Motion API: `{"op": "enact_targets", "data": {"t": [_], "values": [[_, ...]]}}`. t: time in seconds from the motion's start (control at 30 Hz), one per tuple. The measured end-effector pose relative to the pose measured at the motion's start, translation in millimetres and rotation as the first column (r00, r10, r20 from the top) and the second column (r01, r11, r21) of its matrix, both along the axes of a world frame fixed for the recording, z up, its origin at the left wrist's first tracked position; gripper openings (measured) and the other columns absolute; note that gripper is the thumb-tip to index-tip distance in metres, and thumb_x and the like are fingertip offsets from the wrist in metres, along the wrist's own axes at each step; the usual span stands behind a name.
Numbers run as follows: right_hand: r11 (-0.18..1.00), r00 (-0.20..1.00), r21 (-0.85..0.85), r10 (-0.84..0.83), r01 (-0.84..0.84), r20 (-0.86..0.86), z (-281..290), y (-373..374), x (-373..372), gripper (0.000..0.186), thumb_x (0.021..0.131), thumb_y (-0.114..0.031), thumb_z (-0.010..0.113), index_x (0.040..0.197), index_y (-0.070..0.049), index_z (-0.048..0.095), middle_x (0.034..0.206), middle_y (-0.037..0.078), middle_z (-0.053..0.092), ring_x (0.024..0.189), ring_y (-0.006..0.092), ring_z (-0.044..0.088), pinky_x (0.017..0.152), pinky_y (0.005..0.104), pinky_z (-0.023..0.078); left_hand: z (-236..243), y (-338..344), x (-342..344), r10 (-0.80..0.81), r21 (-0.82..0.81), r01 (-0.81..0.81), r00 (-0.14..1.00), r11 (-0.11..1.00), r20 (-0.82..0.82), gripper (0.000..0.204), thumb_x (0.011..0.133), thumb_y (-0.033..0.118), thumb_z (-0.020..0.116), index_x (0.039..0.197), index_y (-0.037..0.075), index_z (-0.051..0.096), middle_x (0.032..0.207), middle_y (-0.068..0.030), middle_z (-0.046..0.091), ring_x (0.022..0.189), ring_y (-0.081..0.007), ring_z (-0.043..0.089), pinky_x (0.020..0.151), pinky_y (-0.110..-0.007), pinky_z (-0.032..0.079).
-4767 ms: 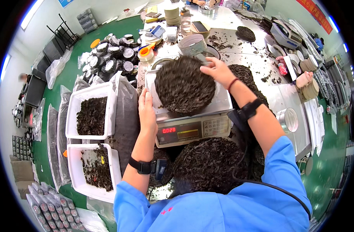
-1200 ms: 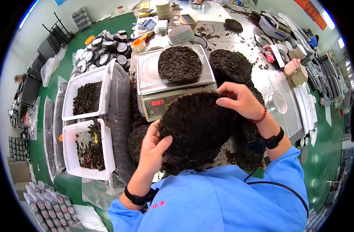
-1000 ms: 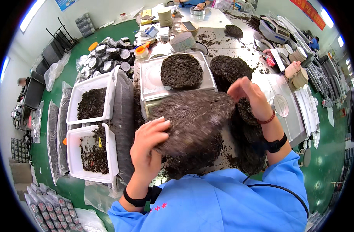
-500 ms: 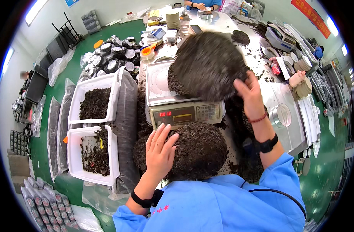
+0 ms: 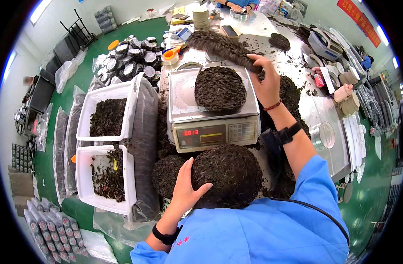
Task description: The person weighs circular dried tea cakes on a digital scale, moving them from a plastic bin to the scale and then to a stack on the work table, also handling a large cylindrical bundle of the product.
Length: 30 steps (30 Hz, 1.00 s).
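A blurred, dark, leafy round cake (image 5: 219, 46) is raised and tilted beyond the scale, with my right hand (image 5: 265, 79) gripping its right edge. Another cake (image 5: 219, 88) lies on the steel pan of the weighing scale (image 5: 181, 94), whose red display (image 5: 190, 132) is lit. My left hand (image 5: 188, 185) is open at the left side of a larger dark cake (image 5: 228, 176) in front of the scale, fingers pointing forward. A second cake (image 5: 164, 176) sits to its left, partly behind that hand. More dark cakes (image 5: 289, 97) are stacked right of the scale.
Two white bins (image 5: 82, 158) with loose leaves stand at left beside long plastic bags (image 5: 144, 114). Wrapped discs (image 5: 129, 68) pile beyond them. A metal cylinder (image 5: 322, 134), plates (image 5: 349, 103) and a blue-white tub (image 5: 322, 46) line the right side. A co-worker's hands (image 5: 239, 11) are at the table's far end.
My right hand has carried the raised cake forward from in front of the scale to beyond it. My left hand has let go of that cake and moved lower, onto the near cakes.
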State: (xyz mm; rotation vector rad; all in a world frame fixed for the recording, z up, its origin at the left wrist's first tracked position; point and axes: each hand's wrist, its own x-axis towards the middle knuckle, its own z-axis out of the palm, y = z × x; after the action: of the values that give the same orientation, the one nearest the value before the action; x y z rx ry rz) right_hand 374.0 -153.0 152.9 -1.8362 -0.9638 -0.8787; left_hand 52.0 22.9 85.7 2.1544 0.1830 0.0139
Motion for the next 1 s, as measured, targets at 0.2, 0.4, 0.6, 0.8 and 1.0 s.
{"op": "enact_targets", "data": {"t": [0.2, 0.4, 0.6, 0.8, 1.0], "values": [[0.838, 0.997, -0.544, 0.065, -0.031, 0.044, -66.6, -18.7, 28.1, 0.036, 0.069, 0.014, 0.055, 0.098, -0.007, 0.053, 0.123, 0.009, 0.060, 0.126, 0.0300, 0.050, 0.112, 0.0437, 0.035, -0.3, -2.8, 2.8, 0.013, -0.025, -0.014, 0.999, 1.000, -0.037, 0.089, 0.078, 0.031, 0.078, 0.144, -0.002, 0.029, 0.143, -0.0239, 0.037, 0.135, -0.0370, 0.036, 0.111, -0.042, 0.032], [0.823, 0.989, -0.566, -0.040, -0.047, -0.141, -46.3, -36.9, -21.9, 0.038, 0.076, 0.005, 0.056, 0.111, -0.007, 0.058, 0.122, 0.009, 0.061, 0.121, 0.0283, 0.052, 0.106, 0.0403, 0.036, -0.5, -9.9, -0.9, 0.056, 0.074, -0.063, 0.994, 0.995, 0.098, 0.085, 0.073, 0.023, 0.081, 0.139, -0.002, 0.034, 0.142, -0.0224, 0.038, 0.134, -0.0376, 0.036, 0.111, -0.044, 0.031], [0.722, 0.626, -0.422, 0.020, -0.548, -0.779, -20.2, -73.6, -107.8, 0.028, 0.087, -0.021, 0.066, 0.108, -0.002, 0.064, 0.100, 0.012, 0.064, 0.095, 0.0260, 0.061, 0.085, 0.0337, 0.048, 14.0, -26.3, 0.9, 0.078, 0.114, -0.109, 0.965, 0.987, 0.250, 0.080, 0.066, 0.006, 0.081, 0.133, 0.003, 0.037, 0.136, -0.0188, 0.041, 0.126, -0.0371, 0.041, 0.107, -0.044, 0.035], [0.873, 0.339, -0.080, 0.101, -0.482, -0.935, -2.5, -83.9, -147.2, 0.031, 0.083, -0.010, 0.074, 0.108, -0.002, 0.057, 0.090, 0.000, 0.058, 0.085, 0.0064, 0.053, 0.080, 0.0232, 0.046, 30.0, -21.5, 2.2, 0.159, -0.669, -0.090, 0.986, 0.737, 0.043, 0.080, 0.078, -0.001, 0.071, 0.143, 0.006, 0.024, 0.129, -0.0144, 0.048, 0.115, -0.0192, 0.053, 0.096, -0.033, 0.046], [0.880, 0.215, 0.259, 0.364, -0.398, -0.906, 34.2, -83.7, -146.8, 0.026, 0.088, -0.010, 0.071, 0.109, -0.001, 0.060, 0.092, -0.003, 0.059, 0.082, 0.0026, 0.054, 0.074, 0.0191, 0.046, 39.6, -10.6, -8.4, 0.046, -0.914, -0.183, 0.983, 0.361, -0.179, 0.059, 0.088, 0.006, 0.065, 0.139, 0.000, 0.037, 0.129, -0.0117, 0.055, 0.115, -0.0189, 0.056, 0.099, -0.034, 0.046]]}}
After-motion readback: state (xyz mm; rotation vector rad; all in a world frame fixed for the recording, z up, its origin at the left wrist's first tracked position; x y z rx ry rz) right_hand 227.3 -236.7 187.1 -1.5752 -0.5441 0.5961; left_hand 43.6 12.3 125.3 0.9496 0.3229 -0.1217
